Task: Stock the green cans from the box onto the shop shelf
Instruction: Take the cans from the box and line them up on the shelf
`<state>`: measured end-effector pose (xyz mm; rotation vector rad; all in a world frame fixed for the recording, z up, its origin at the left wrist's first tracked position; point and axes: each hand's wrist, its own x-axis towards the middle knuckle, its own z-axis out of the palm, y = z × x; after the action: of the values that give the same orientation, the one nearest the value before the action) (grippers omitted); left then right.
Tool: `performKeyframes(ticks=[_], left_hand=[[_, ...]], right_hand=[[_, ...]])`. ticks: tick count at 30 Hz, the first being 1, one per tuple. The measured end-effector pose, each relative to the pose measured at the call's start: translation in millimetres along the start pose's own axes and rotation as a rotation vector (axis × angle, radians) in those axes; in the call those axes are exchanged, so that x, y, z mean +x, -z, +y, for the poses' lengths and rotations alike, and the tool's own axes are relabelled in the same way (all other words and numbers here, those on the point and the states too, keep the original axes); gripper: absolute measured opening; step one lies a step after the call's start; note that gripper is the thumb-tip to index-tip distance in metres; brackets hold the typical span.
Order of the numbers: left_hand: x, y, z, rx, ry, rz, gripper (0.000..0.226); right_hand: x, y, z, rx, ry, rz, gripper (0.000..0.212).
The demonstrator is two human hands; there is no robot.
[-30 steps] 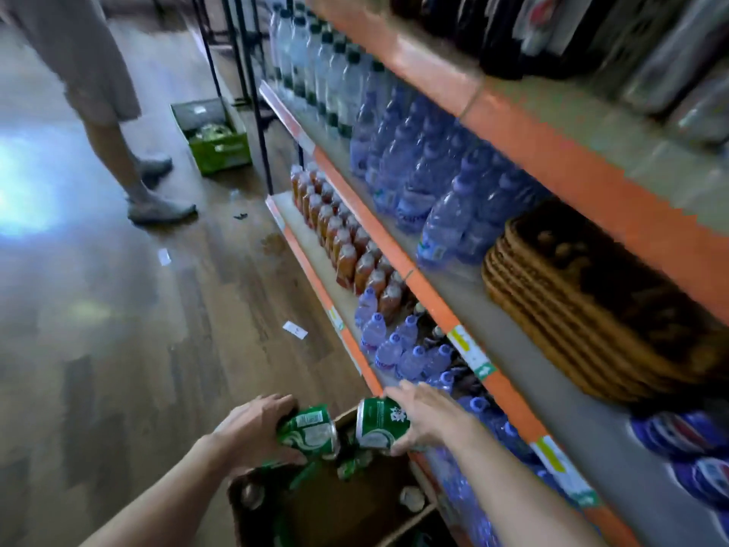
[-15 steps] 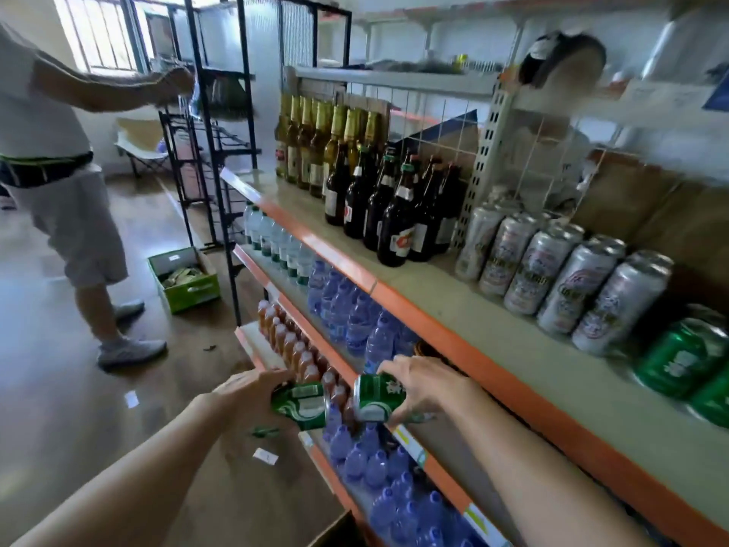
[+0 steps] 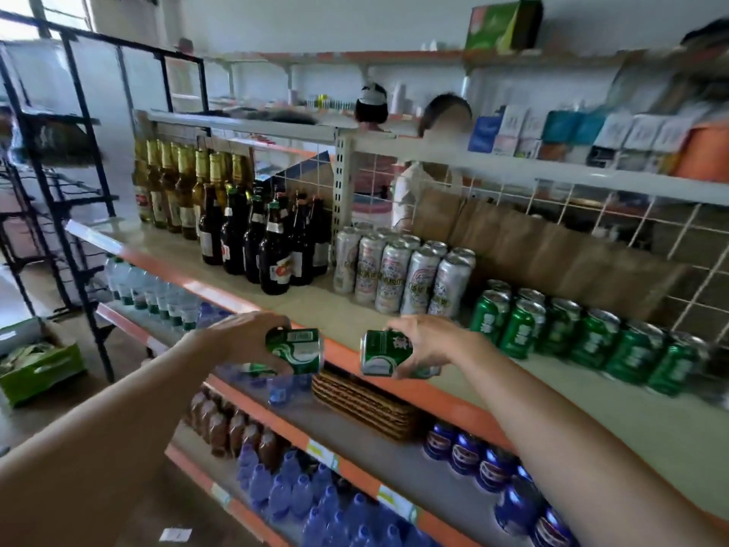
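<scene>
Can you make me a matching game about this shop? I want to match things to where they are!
Things
1. silver cans
2. dark bottles
3. woven trays
4. green box

Places
a. on the floor
b. on the beige shelf, between the dark bottles and the standing green cans
c. one shelf lower down
d. just left of the silver cans

Pairs: 1-b, 2-d, 3-c, 4-a
</scene>
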<state>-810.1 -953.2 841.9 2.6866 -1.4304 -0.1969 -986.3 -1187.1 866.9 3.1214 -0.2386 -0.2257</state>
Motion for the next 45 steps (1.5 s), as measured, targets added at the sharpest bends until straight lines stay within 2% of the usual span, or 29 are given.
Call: performKeyframes(ticks=[4,8,13,15,20,27,34,38,45], left_hand=[[43.6,4.7,51.6,-0.029,-0.148,-0.048,0.074],[85.4,-5.8,111.3,-0.088,-0.273,-0.106,0.063],[122.9,-12.8,190.8,-0.102,-0.41,-0.178,0.076],[135.9,-16.3,218.8,-0.108,-0.44,-0.196,0.083],[158.1,-23.0,285.3,-0.017,-0.483,-0.157,0.077],[191.8,-42.4,349.7,-0.044,-0.534,-0.184,0.079],[205.6,-54.7,378.5,-0.038,-0.585,-0.195,0.09],[216.2,-55.2,377.5,-0.066,-0.605,-0.183,0.077],[221.4,-43.0,366.4,-0.111,-0.64,-0.196,0.084]], right_hand=[[-50.1,-3.1,51.0,0.037,-0.173,0.01,0.084],[-105.4,-11.1,100.1,0.053,-0.334,-0.007,0.087],[-164.4,-29.2,159.1,0.074,-0.5,-0.042,0.094],[-185.2,-37.6,180.2,0.089,-0.548,-0.055,0.094],[-227.8,-55.0,222.7,0.168,-0.615,-0.064,0.088],[-274.4,-82.4,263.6,0.225,-0.674,-0.049,0.078],[-296.9,-102.8,280.0,0.256,-0.746,-0.09,0.08],[-300.1,-109.5,280.6,0.292,-0.764,-0.1,0.08],[-300.0,-117.2,280.2,0.396,-0.81,-0.053,0.088]])
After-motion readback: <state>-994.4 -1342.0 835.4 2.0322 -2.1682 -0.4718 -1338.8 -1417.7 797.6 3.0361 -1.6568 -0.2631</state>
